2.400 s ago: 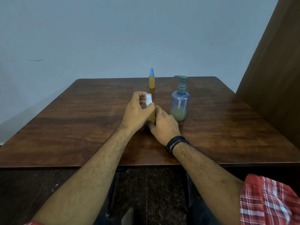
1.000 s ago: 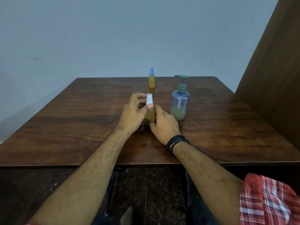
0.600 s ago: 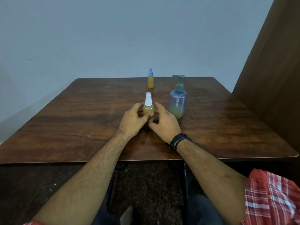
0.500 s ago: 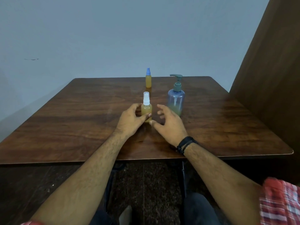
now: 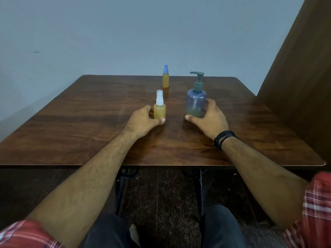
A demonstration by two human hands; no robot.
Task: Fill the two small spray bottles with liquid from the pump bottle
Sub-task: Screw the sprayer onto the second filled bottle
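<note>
A small spray bottle with a white cap, full of amber liquid, stands upright on the wooden table. My left hand holds its base, thumb in front and fingers behind. A bluish pump bottle with a grey-green pump head stands to the right, a little liquid at its bottom. My right hand curls round its lower part, thumb at the front left and fingers on the right side. A second small spray bottle with a blue cap, also amber, stands upright farther back.
A dark wooden panel rises along the table's right side. A pale blue wall lies behind the table's far edge. The near table edge runs just past my forearms, with my legs and the dark floor below.
My left hand came down from the white cap to the small bottle's base. My right hand left that bottle and moved right onto the pump bottle.
</note>
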